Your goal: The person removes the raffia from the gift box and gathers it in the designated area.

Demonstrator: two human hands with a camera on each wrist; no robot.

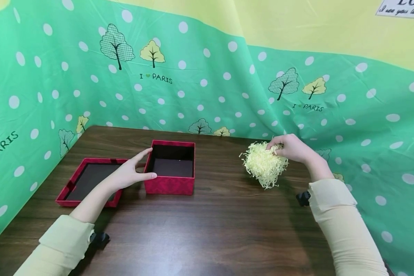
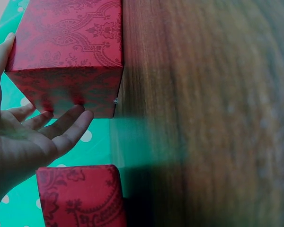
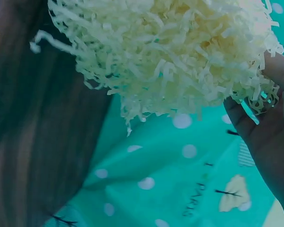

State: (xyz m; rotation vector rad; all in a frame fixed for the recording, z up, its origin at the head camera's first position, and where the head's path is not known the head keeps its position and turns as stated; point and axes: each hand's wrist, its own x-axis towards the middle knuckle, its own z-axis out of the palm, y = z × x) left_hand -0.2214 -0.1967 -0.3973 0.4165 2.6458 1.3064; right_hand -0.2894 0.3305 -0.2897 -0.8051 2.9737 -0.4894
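A red patterned box with a dark inside stands on the table, its top uncovered. My left hand touches its left side with spread, nearly straight fingers, the thumb lying at the front left corner. In the left wrist view the fingertips rest against the box wall. On the right, my right hand pinches the upper right of a fluffy pale yellow bundle of shredded paper. The paper fills the top of the right wrist view and partly hides the fingers.
The red box lid, dark inside and facing up, lies left of the box, partly behind my left forearm. A dark wooden table carries everything. A green dotted cloth hangs along the table's back and sides.
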